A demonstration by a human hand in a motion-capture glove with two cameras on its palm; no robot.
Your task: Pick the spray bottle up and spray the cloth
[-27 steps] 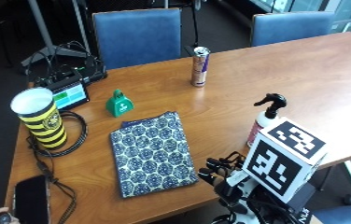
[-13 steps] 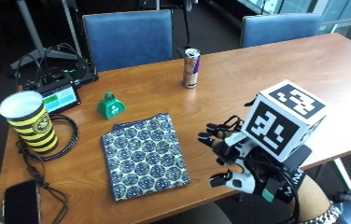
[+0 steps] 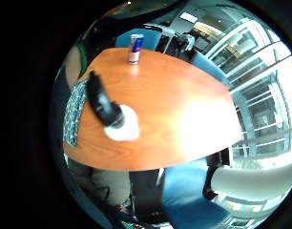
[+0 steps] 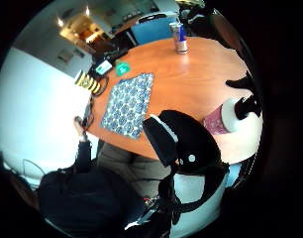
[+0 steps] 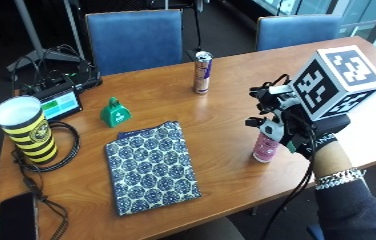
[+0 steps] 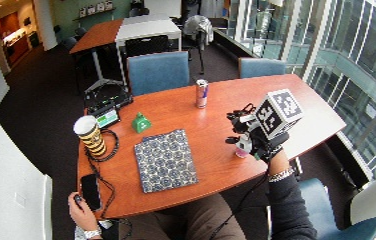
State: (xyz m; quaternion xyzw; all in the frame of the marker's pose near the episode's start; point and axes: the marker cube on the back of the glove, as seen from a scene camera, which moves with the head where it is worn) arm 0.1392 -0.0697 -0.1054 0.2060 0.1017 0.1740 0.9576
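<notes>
Two blue chairs (image 5: 135, 37) stand behind the wooden desk (image 5: 175, 107) in a glass-walled room. Mid-desk lies the patterned cloth (image 5: 151, 165); a can (image 5: 202, 72), green bell (image 5: 113, 112) and striped cup (image 5: 27, 127) stand around it. Near the desk's front edge, the gloved right hand (image 5: 301, 132) reaches the upright spray bottle (image 5: 266, 145); its grip cannot be told.

Can (image 5: 202, 72), green bell (image 5: 113, 112), striped cup (image 5: 27, 129), phone (image 5: 15, 224) on table (image 5: 234, 100).
</notes>
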